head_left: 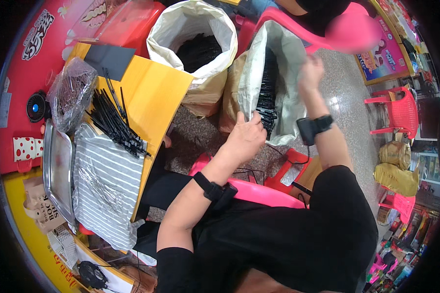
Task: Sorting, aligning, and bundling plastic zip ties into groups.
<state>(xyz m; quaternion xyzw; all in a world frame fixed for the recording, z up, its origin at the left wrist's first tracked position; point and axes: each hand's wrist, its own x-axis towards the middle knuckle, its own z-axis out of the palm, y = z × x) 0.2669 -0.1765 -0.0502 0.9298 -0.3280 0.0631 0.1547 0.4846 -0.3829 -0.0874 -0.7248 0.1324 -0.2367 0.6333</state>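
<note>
A white woven sack (252, 71) stands in front of me, its mouth spread wide. A dense stack of glossy thin black strips (267, 97) lies inside along its left wall. My left hand (249, 136) is closed on the near left rim, fingers pinching the edge beside the strips. At the right rim is my right hand (311, 75), raised and slightly blurred, its fingers curled against the sack's edge. Loose long black strips (112, 122) lie in a bunch on the yellow table (156, 90) to my left.
Another white sack (161, 36) with black contents stands behind left. The table also holds a plastic bag (73, 93), a metal tray (58, 171) and a striped cloth (107, 185). A pink stool (264, 193) is below my arms. Someone sits on a pink chair (288, 24) beyond the sack.
</note>
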